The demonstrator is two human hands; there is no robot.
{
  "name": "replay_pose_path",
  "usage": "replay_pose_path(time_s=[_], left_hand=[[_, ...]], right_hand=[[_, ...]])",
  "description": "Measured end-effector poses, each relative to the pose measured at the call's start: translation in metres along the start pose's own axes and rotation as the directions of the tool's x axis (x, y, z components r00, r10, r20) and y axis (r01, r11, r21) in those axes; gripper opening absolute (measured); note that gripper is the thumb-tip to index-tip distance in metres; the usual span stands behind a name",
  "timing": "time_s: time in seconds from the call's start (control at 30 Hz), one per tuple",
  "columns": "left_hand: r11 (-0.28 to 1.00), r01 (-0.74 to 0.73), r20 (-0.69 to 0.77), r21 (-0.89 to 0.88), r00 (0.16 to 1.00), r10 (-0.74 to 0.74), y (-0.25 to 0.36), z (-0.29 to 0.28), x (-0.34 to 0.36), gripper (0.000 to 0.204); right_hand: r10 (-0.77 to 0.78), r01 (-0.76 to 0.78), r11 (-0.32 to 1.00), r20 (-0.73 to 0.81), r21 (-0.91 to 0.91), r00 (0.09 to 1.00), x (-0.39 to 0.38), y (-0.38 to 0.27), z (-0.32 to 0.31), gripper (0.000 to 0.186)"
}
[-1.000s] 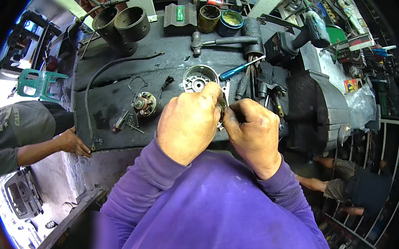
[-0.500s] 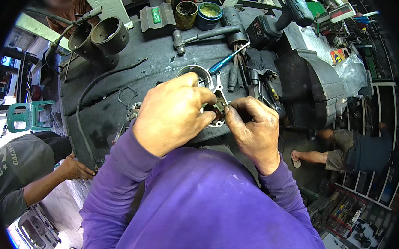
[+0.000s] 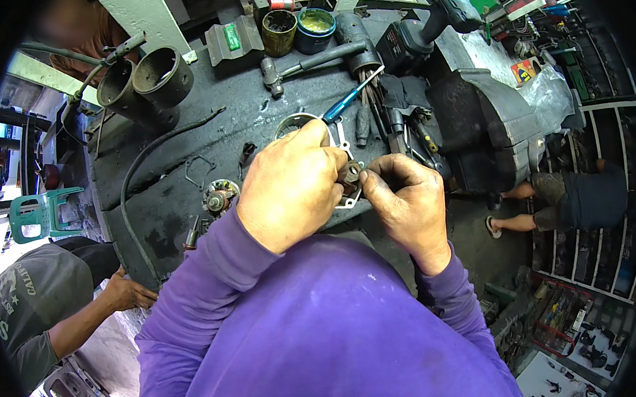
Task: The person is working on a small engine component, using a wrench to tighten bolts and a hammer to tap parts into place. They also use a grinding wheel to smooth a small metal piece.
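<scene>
A light metal housing (image 3: pixel 341 134) with a round opening and bolt-hole flange lies on the bench, partly covered by my hands. My left hand (image 3: pixel 291 184) is closed over it, fingers curled around its near part; their tips are mostly hidden. Beside it, my right hand (image 3: pixel 408 196) pinches thumb against forefinger at the flange's right edge; whatever lies between them is too small to name. A brownish metal piece (image 3: pixel 351 172) shows in the housing between my hands. Behind my left hand sits a small round part with a copper-coloured centre (image 3: pixel 217 200).
A blue-handled screwdriver (image 3: pixel 351 96) rests against the housing's far side. Beyond are a hammer (image 3: pixel 308 63), grease tins (image 3: pixel 316 30) and a cordless drill (image 3: pixel 435 24). A dark vise (image 3: pixel 486 128) stands right. A co-worker's hand (image 3: pixel 129 291) touches the bench's left edge.
My view has shifted a little, so the bench things sit farther left. My left hand has moved right over the bench, uncovering more of the round part. My right hand keeps its pinch.
</scene>
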State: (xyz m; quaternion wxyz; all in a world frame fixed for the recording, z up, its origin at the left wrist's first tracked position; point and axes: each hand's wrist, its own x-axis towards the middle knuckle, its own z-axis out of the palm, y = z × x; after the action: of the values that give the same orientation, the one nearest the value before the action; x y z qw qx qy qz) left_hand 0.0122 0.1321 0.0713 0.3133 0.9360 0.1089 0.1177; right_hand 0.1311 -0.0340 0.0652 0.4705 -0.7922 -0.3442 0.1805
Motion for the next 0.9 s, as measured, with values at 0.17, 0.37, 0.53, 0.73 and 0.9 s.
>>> replay_pose_path(time_s=[0.17, 0.37, 0.53, 0.73, 0.9], left_hand=[[0.990, -0.014, 0.071, -0.141, 0.997, 0.025, -0.011, -0.002, 0.004, 0.016], [0.882, -0.043, 0.019, -0.469, 0.998, 0.059, -0.014, -0.017, 0.001, 0.016], [0.787, -0.081, -0.062, -0.612, 0.997, 0.054, -0.009, -0.019, -0.004, 0.014], [0.441, 0.071, -0.021, -0.895, 0.979, -0.201, 0.012, -0.013, -0.010, 0.013], [0.208, -0.003, -0.065, -0.978, 0.954, -0.291, 0.034, 0.006, -0.012, 0.012]], right_hand=[[0.085, -0.086, 0.988, 0.014, 0.131, 0.996, -0.002, -0.001, -0.009, 0.013], [0.190, -0.210, 0.924, 0.094, 0.319, 0.977, 0.000, 0.008, -0.019, 0.018], [0.038, -0.076, 0.958, 0.141, 0.277, 0.989, 0.000, 0.006, -0.026, 0.020], [-0.032, 0.050, 0.874, -0.046, 0.483, 0.998, 0.003, -0.006, -0.021, 0.016], [-0.060, 0.113, 0.756, -0.105, 0.644, 0.993, -0.001, -0.009, -0.003, 0.015]])
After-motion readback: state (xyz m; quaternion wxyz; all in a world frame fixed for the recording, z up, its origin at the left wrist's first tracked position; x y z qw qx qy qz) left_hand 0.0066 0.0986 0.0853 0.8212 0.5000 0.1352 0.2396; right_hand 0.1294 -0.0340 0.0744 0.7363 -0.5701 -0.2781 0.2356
